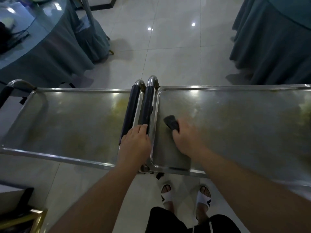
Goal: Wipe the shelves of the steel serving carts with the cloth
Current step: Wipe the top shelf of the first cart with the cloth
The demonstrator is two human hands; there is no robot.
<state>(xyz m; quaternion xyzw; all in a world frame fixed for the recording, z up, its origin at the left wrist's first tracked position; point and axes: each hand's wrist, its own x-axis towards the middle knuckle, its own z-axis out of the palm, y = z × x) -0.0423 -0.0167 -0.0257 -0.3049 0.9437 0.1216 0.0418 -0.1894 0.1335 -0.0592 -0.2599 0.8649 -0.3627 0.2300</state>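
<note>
The right hand (186,137) grips a dark cloth (171,122) and presses it on the near left part of the right cart's top shelf (244,125). The left hand (135,140) curls around that cart's black handle (147,108), beside the left cart (67,121).

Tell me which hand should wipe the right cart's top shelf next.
The right hand. It already holds the dark cloth against the right cart's top shelf. The left hand grips that cart's black handle, probably steadying it.
</note>
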